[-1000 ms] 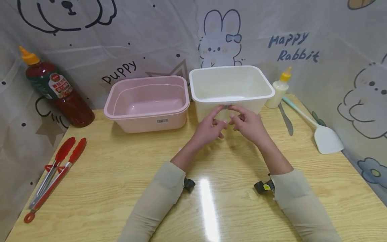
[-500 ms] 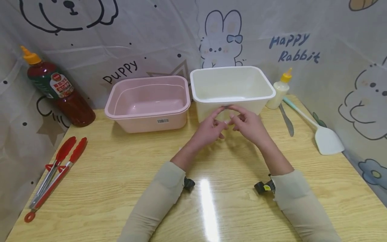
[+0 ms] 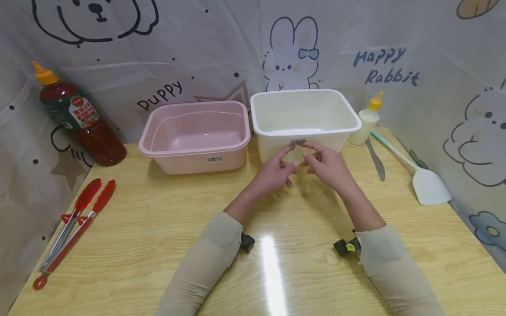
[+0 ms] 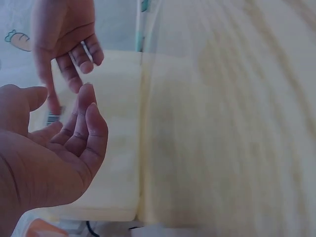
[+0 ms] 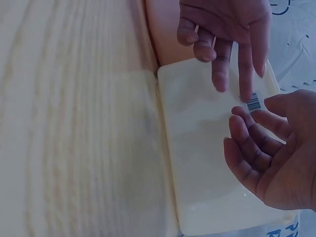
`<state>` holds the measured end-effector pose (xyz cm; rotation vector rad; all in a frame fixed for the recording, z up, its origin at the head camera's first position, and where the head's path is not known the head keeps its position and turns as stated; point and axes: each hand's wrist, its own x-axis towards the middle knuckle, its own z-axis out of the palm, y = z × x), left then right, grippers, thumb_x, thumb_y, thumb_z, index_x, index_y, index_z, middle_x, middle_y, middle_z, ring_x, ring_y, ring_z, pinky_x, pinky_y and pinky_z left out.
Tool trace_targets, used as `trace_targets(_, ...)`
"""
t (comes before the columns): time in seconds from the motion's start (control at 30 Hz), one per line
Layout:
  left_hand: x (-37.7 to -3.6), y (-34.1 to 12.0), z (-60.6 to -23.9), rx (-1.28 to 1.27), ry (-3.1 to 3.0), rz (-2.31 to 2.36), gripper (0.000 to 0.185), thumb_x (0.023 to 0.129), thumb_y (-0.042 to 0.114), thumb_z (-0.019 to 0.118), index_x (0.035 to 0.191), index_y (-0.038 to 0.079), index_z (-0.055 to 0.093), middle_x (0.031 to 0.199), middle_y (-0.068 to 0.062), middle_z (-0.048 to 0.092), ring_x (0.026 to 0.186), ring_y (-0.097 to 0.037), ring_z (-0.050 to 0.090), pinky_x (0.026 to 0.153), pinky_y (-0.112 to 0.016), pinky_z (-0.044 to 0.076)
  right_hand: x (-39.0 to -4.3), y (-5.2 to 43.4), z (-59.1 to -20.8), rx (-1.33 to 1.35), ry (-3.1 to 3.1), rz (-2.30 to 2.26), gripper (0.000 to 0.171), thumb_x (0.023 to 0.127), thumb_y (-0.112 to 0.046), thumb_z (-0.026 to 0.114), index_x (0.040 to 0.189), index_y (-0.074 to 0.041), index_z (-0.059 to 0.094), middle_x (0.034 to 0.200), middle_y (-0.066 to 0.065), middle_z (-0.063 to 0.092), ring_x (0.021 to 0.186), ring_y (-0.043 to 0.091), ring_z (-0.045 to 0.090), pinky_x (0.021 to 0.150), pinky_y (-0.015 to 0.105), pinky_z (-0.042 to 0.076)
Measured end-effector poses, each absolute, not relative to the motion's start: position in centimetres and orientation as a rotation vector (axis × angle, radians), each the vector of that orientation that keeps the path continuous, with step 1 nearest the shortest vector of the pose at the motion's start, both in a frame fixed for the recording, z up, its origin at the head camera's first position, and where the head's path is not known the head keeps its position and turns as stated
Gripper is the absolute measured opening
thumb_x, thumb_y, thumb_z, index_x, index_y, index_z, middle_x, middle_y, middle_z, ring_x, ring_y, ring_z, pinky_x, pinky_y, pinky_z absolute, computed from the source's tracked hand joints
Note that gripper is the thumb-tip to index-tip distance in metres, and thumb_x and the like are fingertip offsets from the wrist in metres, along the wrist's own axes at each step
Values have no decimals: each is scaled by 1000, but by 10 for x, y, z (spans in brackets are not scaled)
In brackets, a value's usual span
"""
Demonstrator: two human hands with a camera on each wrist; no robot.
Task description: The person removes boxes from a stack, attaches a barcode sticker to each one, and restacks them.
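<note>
A white plastic bin [image 3: 272,139] stands at the back of the table, with a small barcode sticker [image 3: 298,142] on its front wall. My left hand [image 3: 273,171] is in front of that wall, its index fingertip beside the sticker's left end. From the other side my right hand [image 3: 325,164] points its index finger at the sticker's right end. Neither hand holds anything; the other fingers are loosely bent. Both wrist views show the hands close together by the barcode [image 5: 254,102]. Whether the fingertips touch the wall is hard to tell.
Left of the white bin is a pink bin [image 3: 197,163]. A red sauce bottle [image 3: 84,120] and red-handled tongs [image 3: 75,230] lie farther left. At right are a small yellow-capped bottle [image 3: 364,123], a table knife [image 3: 375,160] and a white spatula [image 3: 430,186].
The index fingertips have drawn slightly apart and down, so the barcode between them now shows. The whole head view has shifted slightly; the bins and utensils stay in place.
</note>
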<state>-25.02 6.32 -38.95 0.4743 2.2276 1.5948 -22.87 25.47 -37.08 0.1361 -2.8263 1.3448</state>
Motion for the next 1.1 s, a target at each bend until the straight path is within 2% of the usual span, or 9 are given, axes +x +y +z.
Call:
trace_targets(0.2,-250,56,-382,467,2225,1649,60,104,29,56,159,34,32,115,-16,74,88,-41,72,63,-30,52,-232,251,-371,143,-2808,1340,42,105,-34,51,145,-20,56,104,22,75,85,37,70,70,31,55)
trace_targets(0.37,-248,51,-387,449,2239,1556,63,104,33,56,160,38,26,118,-11,74,86,-35,73,66,-29,54,-232,243,-376,180,-2872,1333,46,105,-33,51,148,-18,53,106,17,76,87,33,71,67,30,54)
trace_targets(0.57,-242,35,-381,449,2290,1545,63,103,38,57,159,38,27,120,-12,73,93,-32,73,76,-39,58,-230,240,-371,206,-2873,1272,46,106,-35,50,148,-17,53,107,18,76,86,33,71,71,31,54)
trace_targets(0.7,-230,8,-375,518,2434,1387,57,103,45,56,156,34,38,121,-5,73,105,-22,69,84,-39,58,-227,240,-363,258,-2908,1268,46,107,-37,50,149,-20,52,111,19,75,89,32,70,74,33,55)
trace_targets(0.8,-219,-19,-368,590,2541,1286,53,102,47,55,152,29,47,122,-1,71,112,-18,65,89,-39,57,-223,246,-355,286,-2914,1255,46,107,-39,48,150,-24,51,114,16,74,93,30,70,80,38,57)
trace_targets(0.93,-207,-58,-353,638,2668,1260,51,102,43,59,149,26,51,124,-4,70,118,-22,63,96,-43,55,-215,258,-341,293,-2877,1219,44,107,-42,47,149,-28,52,118,14,73,98,29,71,88,44,57)
trace_targets(1.1,-197,-108,-337,550,2819,1233,55,100,43,62,150,25,49,132,-9,66,124,-29,61,106,-50,50,-204,281,-330,218,-2847,1058,48,106,-48,45,148,-27,54,122,13,72,102,29,70,80,36,54)
